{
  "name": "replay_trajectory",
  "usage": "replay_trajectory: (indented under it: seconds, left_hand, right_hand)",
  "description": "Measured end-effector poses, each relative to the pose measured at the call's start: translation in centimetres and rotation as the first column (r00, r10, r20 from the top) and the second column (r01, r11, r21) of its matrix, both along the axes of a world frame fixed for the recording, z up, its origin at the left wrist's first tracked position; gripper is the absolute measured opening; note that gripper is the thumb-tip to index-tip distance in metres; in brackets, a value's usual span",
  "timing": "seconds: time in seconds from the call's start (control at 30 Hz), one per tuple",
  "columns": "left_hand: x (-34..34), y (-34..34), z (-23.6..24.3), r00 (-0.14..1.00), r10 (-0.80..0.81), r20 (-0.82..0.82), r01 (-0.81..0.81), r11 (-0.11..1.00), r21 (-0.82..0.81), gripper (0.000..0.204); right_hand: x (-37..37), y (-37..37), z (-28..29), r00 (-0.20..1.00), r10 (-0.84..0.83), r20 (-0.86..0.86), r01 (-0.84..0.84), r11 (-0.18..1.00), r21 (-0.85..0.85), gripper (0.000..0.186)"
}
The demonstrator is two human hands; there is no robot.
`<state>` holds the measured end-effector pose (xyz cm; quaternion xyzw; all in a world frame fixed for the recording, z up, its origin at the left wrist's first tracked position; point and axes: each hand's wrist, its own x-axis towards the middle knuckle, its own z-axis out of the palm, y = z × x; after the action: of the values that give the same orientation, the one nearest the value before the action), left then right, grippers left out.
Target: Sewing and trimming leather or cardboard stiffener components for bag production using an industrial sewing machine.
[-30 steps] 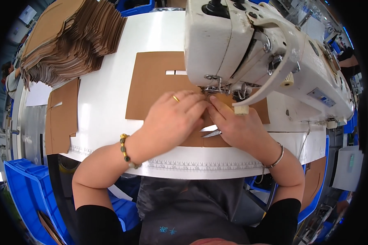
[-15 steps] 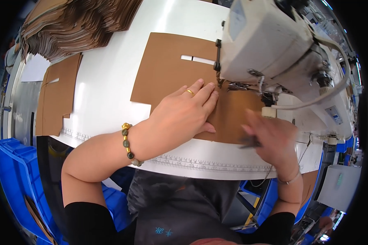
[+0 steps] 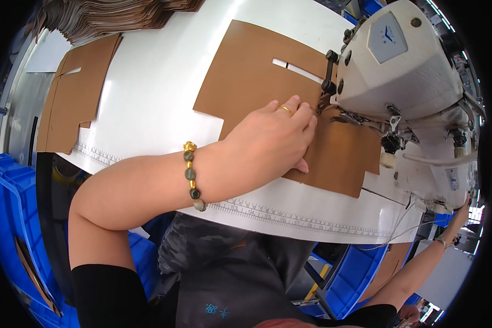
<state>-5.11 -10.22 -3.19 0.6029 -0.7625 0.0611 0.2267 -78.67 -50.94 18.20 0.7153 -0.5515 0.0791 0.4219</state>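
My left hand lies flat on a brown leather-like panel, its fingers together and stretched toward the needle area of a white sewing machine. A ring and a beaded bracelet are on this hand and wrist. The panel has a narrow slot near its far edge and notched corners, and it passes beneath the presser foot. My right arm reaches far out to the right, alongside the machine's body. Of my right hand only a sliver shows by the machine's far right side; its fingers are hidden.
A tall stack of brown pieces stands at the far left. Another brown panel lies along the table's left side. A printed ruler strip runs along the front edge. Blue crates sit below the table on both sides.
My right hand, blurred over the panel with a small dark object before, has moved away to the machine's right side. My left hand stays on the panel. The whole view has shifted.
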Motion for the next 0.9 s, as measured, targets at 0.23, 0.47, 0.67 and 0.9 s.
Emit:
replay_trajectory:
  seconds: [0.23,0.47,0.67,0.9]
  left_hand:
    - [-0.5,-0.6,0.8,0.999,-0.01,0.044,0.008,0.999,0.044,0.067]
    - [-0.9,-1.2,1.2,0.999,-0.023,0.042,0.02,0.996,0.086,0.066]
    - [-0.5,-0.8,0.8,1.0,-0.021,0.017,0.02,0.998,0.059,0.066]
    - [-0.7,-1.0,1.1,1.0,-0.03,-0.008,0.031,0.993,0.113,0.066]
  right_hand:
    - [-2.7,-0.7,-6.3,0.937,-0.234,0.259,0.228,0.972,0.054,0.047]
    - [-1.3,1.8,-9.5,0.973,-0.139,0.186,0.148,0.988,-0.038,0.076]
    - [0.2,2.7,-8.4,0.957,-0.022,0.288,0.046,0.996,-0.077,0.052]
    - [6.4,4.8,-10.0,0.4,0.095,0.911,0.002,0.995,-0.105,0.073]
